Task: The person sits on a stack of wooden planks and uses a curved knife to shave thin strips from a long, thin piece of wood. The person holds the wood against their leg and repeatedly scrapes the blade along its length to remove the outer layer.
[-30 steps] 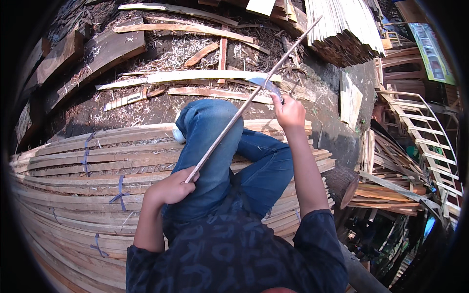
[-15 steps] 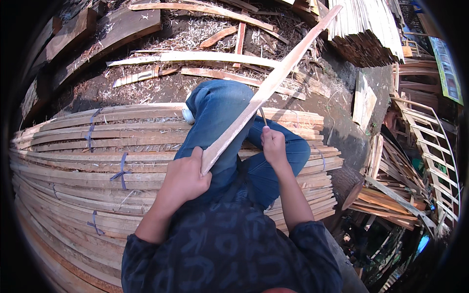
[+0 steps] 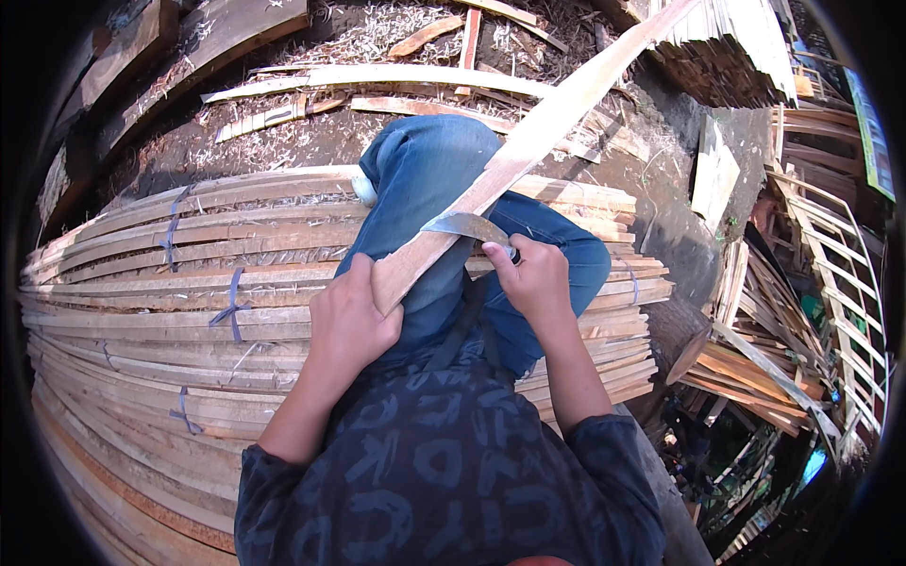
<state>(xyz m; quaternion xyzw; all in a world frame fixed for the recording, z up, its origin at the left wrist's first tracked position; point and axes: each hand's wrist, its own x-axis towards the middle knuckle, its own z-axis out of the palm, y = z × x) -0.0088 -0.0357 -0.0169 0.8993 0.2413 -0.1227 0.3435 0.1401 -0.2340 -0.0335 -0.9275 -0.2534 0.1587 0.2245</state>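
Note:
A long, thin wooden strip (image 3: 525,154) slants from my lap up to the far right, across my bent legs. Its near end is gripped by my left hand (image 3: 351,316), fingers wrapped round the edge and thumb along it. My right hand (image 3: 531,280) is closed on the handle of a curved knife (image 3: 468,226), thumb pressed near the base of the blade. The blade lies across the strip a short way above my left hand, its tip reaching the strip's left edge.
I sit on bundled wooden slats (image 3: 274,325) tied with purple cord (image 3: 232,307). Shavings and loose strips (image 3: 377,75) cover the ground ahead. Thick planks (image 3: 212,57) lie at far left, a stack of thin boards (image 3: 727,57) at far right. A log (image 3: 675,335) and a wooden ladder-like frame (image 3: 830,283) are at right.
My right hand has come up with the knife, whose blade now shows across the strip. The strip's near end has shifted slightly left and up, and the whole view has tilted a little.

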